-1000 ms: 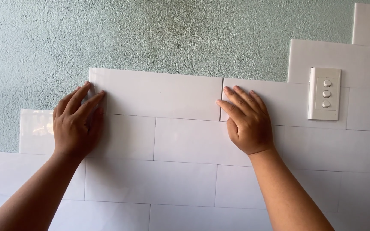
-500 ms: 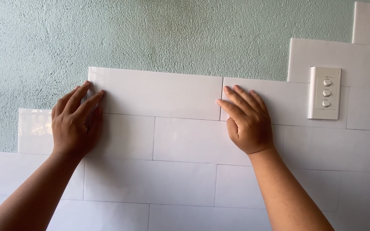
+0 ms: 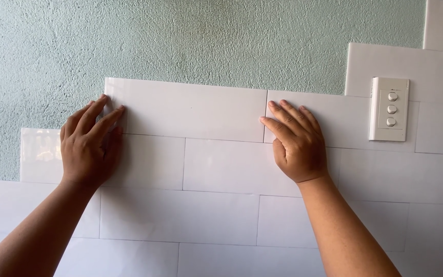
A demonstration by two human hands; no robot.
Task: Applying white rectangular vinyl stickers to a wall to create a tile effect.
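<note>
- The person stands close to the wall, both hands laid flat against a long white tile (image 3: 188, 110) that sits at the top of the stepped tiling, roughly at 12 o'clock from the middle of the view.
- The left hand (image 3: 87, 146) is spread open, its fingertips resting on the tile's left end near the lower corner and its palm lying over the tile below; it grips nothing.
- The right hand (image 3: 297, 143) is likewise open and flat, at 3 o'clock from the tile, its fingertips at the joint where this tile meets the next white tile (image 3: 334, 120); nothing is held in it either.
- The tile looks stiff and glossy, so I would judge it slippery under bare skin and brittle at its corners and edges; it seems thin and not heavy for two hands.
- To my eye the safe hold is by flat pressure on the face near both ends, or by pinching the two short edges, never by one corner.
- Above it, from 10 to 1 o'clock, is rough blue-green plaster (image 3: 206, 41), still bare.
- At 3 o'clock, well apart from the right hand, a white switch plate (image 3: 389, 109) with three round buttons sits among the tiles.
- Lower rows of white tiles (image 3: 180, 215) fill the wall down to 6 o'clock.
</note>
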